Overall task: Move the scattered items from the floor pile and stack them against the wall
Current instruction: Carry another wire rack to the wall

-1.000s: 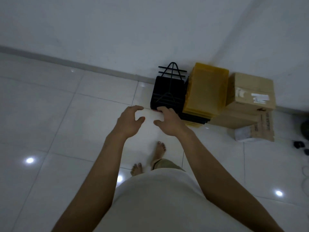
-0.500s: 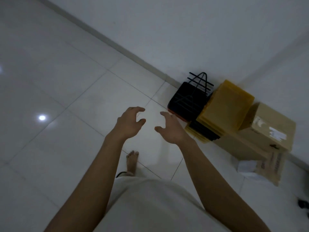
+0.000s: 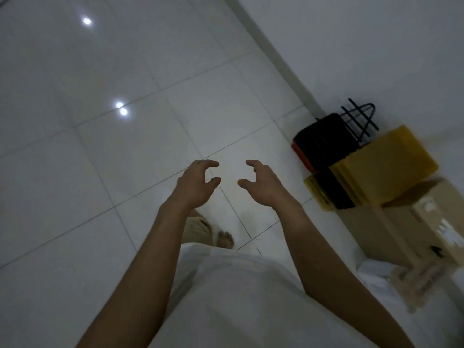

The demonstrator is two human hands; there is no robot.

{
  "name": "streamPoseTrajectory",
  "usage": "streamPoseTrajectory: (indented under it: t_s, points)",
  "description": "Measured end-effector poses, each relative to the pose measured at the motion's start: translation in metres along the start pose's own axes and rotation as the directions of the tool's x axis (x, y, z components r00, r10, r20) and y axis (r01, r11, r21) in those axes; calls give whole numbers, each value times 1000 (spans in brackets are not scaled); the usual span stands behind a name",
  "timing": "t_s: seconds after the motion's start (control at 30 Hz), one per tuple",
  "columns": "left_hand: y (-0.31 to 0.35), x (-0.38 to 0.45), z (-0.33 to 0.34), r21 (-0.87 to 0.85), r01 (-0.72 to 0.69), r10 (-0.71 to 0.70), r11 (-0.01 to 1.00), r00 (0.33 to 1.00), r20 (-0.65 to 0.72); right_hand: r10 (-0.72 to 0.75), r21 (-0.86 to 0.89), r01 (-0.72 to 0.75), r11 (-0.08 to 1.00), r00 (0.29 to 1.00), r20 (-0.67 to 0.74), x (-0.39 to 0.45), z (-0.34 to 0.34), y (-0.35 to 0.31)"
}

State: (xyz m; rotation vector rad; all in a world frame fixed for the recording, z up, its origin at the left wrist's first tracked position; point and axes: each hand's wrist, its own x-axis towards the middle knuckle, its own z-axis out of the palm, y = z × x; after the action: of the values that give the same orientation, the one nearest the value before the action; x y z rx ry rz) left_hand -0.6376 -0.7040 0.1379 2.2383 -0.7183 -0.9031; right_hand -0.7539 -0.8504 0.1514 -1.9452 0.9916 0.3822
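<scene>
Two bare hands hover over the floor [image 3: 125, 151] in my head view: my left hand [image 3: 194, 183] and my right hand [image 3: 263, 185], held near each other with fingers loosely curled and thumbs facing, neither holding nor touching anything. Beneath them lie large glossy white tiles with thin grey joints, carrying three round reflections of ceiling lights toward the far left. A grey skirting strip marks where the floor meets the white wall [image 3: 364, 46], which runs diagonally across the upper right. Against that wall stand the stacked items: a black crate with an orange lower edge [image 3: 320, 144], a black wire rack [image 3: 359, 119] leaning behind it, yellow flat trays [image 3: 386, 167] lying partly over dark ones, and a blurred cardboard box [image 3: 414, 222] beside them. A bare foot [image 3: 225, 239] and a white garment [image 3: 238, 297] fill the lower edge.
</scene>
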Motion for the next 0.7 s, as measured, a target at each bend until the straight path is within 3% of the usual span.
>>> streamPoseTrajectory:
  t_s: [0.27,0.47,0.7]
  points:
    - [-70,-77,-52,-118,138,-157,983,972,-172,-194,-146,215,966,970,146,-20,68,-79]
    - [-146,-160,-95,-191,250,-289,949,931,-222,-282,-219,342,914,922,264,-49,162,-141]
    - [-263,-298,-152,-318,435,-531,842,772,-350,-365,-238,540,807,774,517,-109,313,-222]
